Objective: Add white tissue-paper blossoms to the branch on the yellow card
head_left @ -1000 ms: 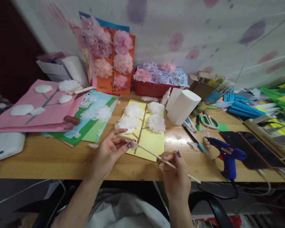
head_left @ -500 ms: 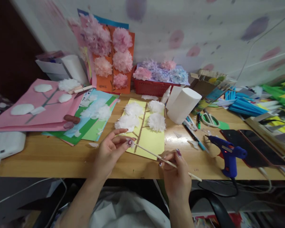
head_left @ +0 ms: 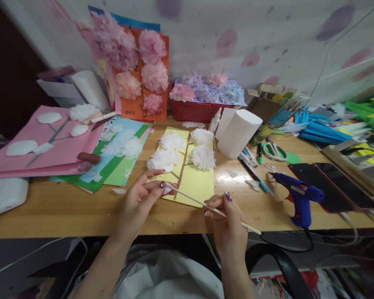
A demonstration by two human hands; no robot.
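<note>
My left hand (head_left: 143, 201) pinches a small piece of white tissue paper (head_left: 167, 189) between thumb and fingers. The tip of a thin wooden stick (head_left: 193, 199) meets that tissue. My right hand (head_left: 227, 218) grips the stick near its middle, and its far end sticks out past the palm to the right. Just beyond both hands lies a yellow card (head_left: 198, 187) with a brown drawn stem. Several fluffy white paper blossoms, such as this white blossom (head_left: 203, 158), sit on the card on both sides of the stem.
A blue glue gun (head_left: 299, 195) lies on the right beside two phones (head_left: 345, 187). Pens, scissors (head_left: 274, 151) and a paper roll (head_left: 239, 133) stand or lie behind. Pink sheets (head_left: 6, 145) cover the left. A red basket (head_left: 196, 113) and an orange flower card (head_left: 131, 101) are at the back.
The view has shifted slightly. The white tissue now wraps more around the stick's tip at my left fingertips; both hands keep their grips.
</note>
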